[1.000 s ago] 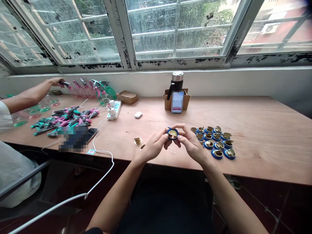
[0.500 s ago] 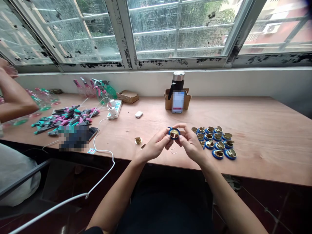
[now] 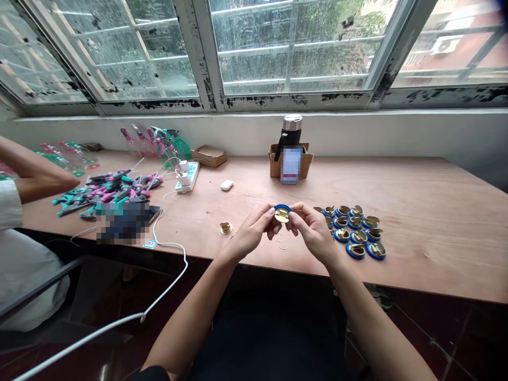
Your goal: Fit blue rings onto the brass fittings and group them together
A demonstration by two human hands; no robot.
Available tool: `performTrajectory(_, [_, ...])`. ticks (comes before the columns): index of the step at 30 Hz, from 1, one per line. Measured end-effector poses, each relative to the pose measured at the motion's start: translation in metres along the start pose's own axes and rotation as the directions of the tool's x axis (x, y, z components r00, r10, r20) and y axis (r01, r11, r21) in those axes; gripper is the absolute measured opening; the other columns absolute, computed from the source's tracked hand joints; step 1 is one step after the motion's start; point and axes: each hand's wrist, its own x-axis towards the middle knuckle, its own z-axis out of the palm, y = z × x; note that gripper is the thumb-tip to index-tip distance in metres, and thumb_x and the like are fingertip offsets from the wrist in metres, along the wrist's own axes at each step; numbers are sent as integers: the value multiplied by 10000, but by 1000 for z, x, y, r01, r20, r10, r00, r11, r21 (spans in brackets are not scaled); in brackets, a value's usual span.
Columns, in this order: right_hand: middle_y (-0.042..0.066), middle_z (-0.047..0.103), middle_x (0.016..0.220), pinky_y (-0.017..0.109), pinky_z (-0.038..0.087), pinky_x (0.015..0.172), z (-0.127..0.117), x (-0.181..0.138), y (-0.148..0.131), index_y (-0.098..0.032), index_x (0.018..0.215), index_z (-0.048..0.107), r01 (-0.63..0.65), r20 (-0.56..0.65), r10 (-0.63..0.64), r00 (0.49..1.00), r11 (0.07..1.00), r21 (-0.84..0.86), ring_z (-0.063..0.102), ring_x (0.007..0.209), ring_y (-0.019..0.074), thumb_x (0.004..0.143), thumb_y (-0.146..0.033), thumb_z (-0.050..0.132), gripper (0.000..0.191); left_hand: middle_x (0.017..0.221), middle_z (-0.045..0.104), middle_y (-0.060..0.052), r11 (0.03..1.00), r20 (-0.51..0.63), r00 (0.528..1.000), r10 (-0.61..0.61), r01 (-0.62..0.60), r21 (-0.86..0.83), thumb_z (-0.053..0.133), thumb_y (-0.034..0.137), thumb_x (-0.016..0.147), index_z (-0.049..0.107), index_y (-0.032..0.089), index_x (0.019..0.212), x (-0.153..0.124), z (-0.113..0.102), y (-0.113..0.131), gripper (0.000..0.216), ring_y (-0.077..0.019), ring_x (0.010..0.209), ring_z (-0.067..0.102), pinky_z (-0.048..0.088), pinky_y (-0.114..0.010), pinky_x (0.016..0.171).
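Brass piece (image 3: 226, 228) lies loose beside the left hand (image 3: 251, 233), which pinches a blue-rimmed brass disc (image 3: 282, 214) with the right hand (image 3: 313, 232), above thin wire rings (image 3: 281, 241). Weak pinch could drop it, scattering the matching discs (image 3: 355, 235).

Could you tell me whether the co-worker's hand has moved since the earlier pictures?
Yes: the co-worker's hand has moved away from the spray bottles, toward the table's near left edge, judged against the white power strip.

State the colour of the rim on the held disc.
The rim is dark blue; head view.
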Motion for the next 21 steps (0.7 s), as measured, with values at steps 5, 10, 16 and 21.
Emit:
performTrajectory(5, [42, 722, 825, 332, 495, 653, -1, -2, -1, -219, 1057, 697, 83, 36, -76, 996, 970, -228, 647, 712, 190, 1038, -437, 660, 222, 863, 644, -24, 996, -71, 996, -59, 54, -67, 531, 582, 1050, 588, 165, 997, 2, -2, -5, 425, -123, 723, 585, 499, -274, 719])
performTrajectory(10, [7, 670, 748, 315, 440, 601, -1, -2, -5, -220, 1124, 687, 109, 40, -101, 994, 894, -434, 567, 614, 169, 1017, -385, 673, 197, 935, 679, -30, 989, -199, 972, -123, 103, -108, 709, 611, 942, 602, 167, 1118, 8, -9, -13, 489, -132, 755, 632, 529, -295, 746])
performTrajectory(16, [16, 732, 776, 302, 421, 666, -4, -10, -7, -223, 951, 680, -59, 168, 266, 949, 676, -734, 664, 705, 190, 1028, -297, 613, 126, 944, 666, -47, 978, -333, 934, -131, 67, -197, 833, 600, 830, 703, 134, 1053, 12, -18, -14, 532, -126, 821, 600, 517, -269, 797])
performTrajectory(21, [100, 799, 965, 311, 393, 663, 8, -18, -1, -200, 947, 728, -23, 163, 490, 856, 350, -936, 745, 878, 261, 992, -268, 631, 127, 854, 630, -34, 918, -384, 897, -218, 56, -392, 791, 545, 870, 753, 122, 1050, 11, -20, -7, 461, -121, 750, 582, 520, -251, 735])
